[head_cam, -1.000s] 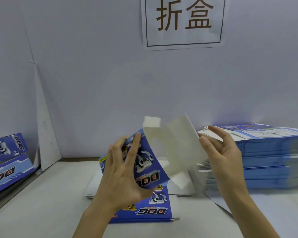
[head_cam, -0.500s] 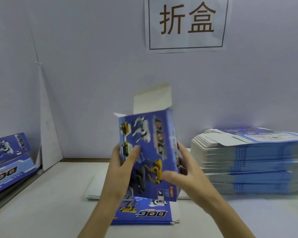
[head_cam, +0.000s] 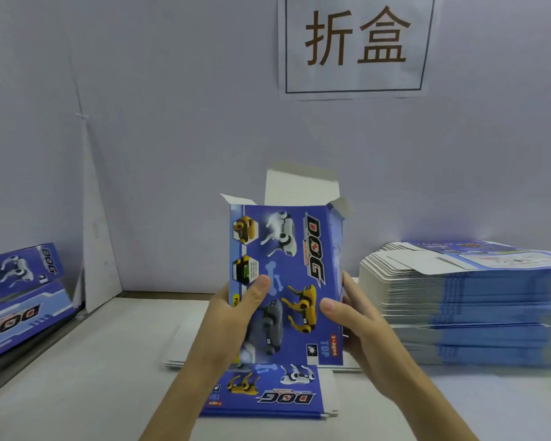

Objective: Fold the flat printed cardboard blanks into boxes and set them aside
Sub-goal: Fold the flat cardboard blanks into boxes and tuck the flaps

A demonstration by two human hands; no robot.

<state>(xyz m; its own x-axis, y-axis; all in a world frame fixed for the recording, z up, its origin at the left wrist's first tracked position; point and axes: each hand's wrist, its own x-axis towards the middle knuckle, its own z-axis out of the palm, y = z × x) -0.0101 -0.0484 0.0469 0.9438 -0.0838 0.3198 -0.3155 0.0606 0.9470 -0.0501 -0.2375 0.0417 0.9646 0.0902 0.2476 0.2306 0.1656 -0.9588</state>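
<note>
At your far left, finished blue printed boxes lean by the wall. Your left hand grips the upright blue printed cardboard box by its left edge, thumb flat on the front face, fingers hidden behind. The box is raised above the table, opened into a tube, its white top flaps standing open. Thin card like this is probably light and springy, and creases easily, so hold it at the folded edges, not mid-panel. Your right hand clamps the right edge likewise, thumb in front. Below lies a flat blue blank; at right sits the tall stack of flat blanks.
</note>
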